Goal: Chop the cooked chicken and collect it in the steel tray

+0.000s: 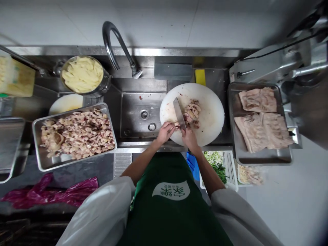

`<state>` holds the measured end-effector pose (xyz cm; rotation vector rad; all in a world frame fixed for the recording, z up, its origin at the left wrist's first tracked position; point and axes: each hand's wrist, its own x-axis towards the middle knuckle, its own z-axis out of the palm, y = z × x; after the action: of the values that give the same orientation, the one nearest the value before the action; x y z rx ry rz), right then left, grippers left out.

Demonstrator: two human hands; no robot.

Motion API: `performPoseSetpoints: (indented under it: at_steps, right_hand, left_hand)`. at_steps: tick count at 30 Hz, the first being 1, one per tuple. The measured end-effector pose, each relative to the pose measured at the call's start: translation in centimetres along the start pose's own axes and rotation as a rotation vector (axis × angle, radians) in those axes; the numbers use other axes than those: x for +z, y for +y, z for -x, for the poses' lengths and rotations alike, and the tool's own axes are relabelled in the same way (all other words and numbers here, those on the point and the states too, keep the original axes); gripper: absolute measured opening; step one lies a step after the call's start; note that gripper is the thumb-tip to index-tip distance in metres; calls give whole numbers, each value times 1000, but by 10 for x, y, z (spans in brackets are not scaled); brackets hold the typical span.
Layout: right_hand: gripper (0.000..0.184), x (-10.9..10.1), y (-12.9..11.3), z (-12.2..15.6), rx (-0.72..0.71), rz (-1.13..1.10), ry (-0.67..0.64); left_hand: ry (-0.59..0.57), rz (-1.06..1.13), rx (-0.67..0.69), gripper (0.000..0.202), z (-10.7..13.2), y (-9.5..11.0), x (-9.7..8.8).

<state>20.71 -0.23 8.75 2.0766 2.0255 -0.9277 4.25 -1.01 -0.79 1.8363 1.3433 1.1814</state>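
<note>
Knife (pixel 179 114): broad blade, right hand (pixel 190 138) clamped on handle. Meat (pixel 192 111): chopped, pinkish, on round board (pixel 211 116); left hand's (pixel 165 132) fingers pinching 1 piece (pixel 176 125). Left tray (pixel 43 161): meat chunks (pixel 82 133). Right tray (pixel 263 159): pale slabs (pixel 263 130). Pot (pixel 101 86): yellow slices (pixel 82 74).

Left of the fingers (pixel 168 126) is the sink (pixel 130 112), with the tap (pixel 134 70) beyond it. Farther left, also beyond them, a pot (pixel 101 83) holds pale slices (pixel 82 73). A pink bag (pixel 69 195) lies far left and nearer the body. Past the fingers stand a grey slab (pixel 173 71) and, just right of it, a yellow block (pixel 200 77). Well to their right, a tray (pixel 271 158) holds pale meat sheets (pixel 265 126).
</note>
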Motion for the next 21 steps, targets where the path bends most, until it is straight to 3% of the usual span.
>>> performPoseSetpoints:
  at_steps: [4,6,11,15,18,21]
  right_hand:
    - [39,-12,-5,12,-6,-12,179]
    - [42,-7,-12,16,-21,-37,235]
    - [35,21,-21,-1,15,-24,-8]
    - [33,18,-17,-25,-7,-34,-18]
    - [33,1,-13,-33,-19,-52,17]
    - [37,-12,-7,-19,-21,-59,88]
  left_hand:
    - [195,-68,-105,20,8,4,-8]
    - [226,-102,-95,20,11,5,-9]
    - [70,-99,-26,22,13,-2,9]
    - [74,-109,-49,25,13,-4,20]
    - [79,-104,-7,25,10,8,8]
    - [222,-115,9,20,-14,32,-18]
